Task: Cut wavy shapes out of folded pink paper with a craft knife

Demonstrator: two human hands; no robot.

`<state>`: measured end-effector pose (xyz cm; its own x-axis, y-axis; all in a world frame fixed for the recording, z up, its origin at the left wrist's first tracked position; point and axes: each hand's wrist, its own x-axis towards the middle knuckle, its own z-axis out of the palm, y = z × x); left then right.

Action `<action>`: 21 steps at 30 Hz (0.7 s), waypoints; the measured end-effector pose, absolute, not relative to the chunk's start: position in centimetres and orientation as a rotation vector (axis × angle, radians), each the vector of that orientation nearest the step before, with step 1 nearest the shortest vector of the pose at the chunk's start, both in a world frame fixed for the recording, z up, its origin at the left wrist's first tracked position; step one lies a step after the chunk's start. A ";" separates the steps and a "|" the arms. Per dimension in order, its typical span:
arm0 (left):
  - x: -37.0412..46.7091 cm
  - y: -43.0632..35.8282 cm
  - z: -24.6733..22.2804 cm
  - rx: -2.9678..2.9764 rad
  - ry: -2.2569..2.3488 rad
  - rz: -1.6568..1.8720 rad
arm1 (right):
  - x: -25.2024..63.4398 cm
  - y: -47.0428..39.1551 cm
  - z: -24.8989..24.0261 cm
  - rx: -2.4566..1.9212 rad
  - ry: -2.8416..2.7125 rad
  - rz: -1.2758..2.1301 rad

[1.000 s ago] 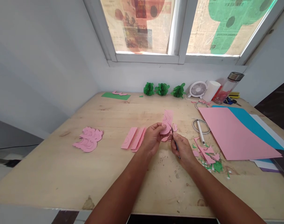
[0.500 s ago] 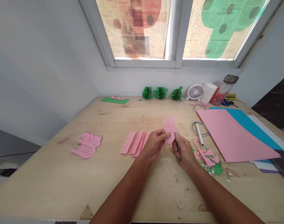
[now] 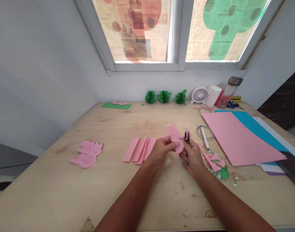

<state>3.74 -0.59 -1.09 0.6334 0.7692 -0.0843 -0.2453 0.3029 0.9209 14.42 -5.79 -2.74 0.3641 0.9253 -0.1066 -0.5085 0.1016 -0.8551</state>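
My left hand (image 3: 164, 149) pinches a pink paper piece (image 3: 178, 147) with a rounded, partly cut edge and curved pencil lines. Closed around a pair of scissors (image 3: 187, 138) is my right hand (image 3: 192, 157); the dark blades point up and away, beside the paper, and a small pink offcut (image 3: 187, 131) is at the blades. Left of my left hand lie several pink paper strips (image 3: 139, 150) with drawn curves. Farther left is a pile of scalloped pink cutouts (image 3: 87, 153). Pink and green scraps (image 3: 214, 161) lie right of my right hand.
A white pen (image 3: 205, 138) rests over a coiled wire (image 3: 211, 132). Large pink sheets (image 3: 237, 138) and blue sheets (image 3: 251, 122) lie at the right. Along the wall stand green paper shapes (image 3: 164, 96), a small fan (image 3: 200, 95), a white roll (image 3: 214, 96) and a bottle (image 3: 229, 92).
The scissors have turned so their blades now show above my right hand, with a pink offcut at them. The paper has tilted in my left hand. The whole view has shifted slightly.
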 end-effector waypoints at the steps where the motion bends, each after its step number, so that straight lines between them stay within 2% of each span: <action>1: 3.7 -0.5 -1.2 1.086 0.598 0.726 | 14.4 -5.8 -2.7 -0.970 -0.527 1.136; 9: 3.6 -0.6 -1.3 1.196 0.570 0.633 | 14.6 -5.7 -2.6 -0.999 -0.521 1.111; 21: 3.3 -0.2 -0.9 0.991 0.624 0.751 | 15.0 -5.8 -2.4 -0.988 -0.570 1.167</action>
<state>3.29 -0.18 -0.87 0.5954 0.7936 -0.1252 -0.2692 0.3439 0.8996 15.01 -5.78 -2.36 0.3281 0.9381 -0.1107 -0.4894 0.0686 -0.8694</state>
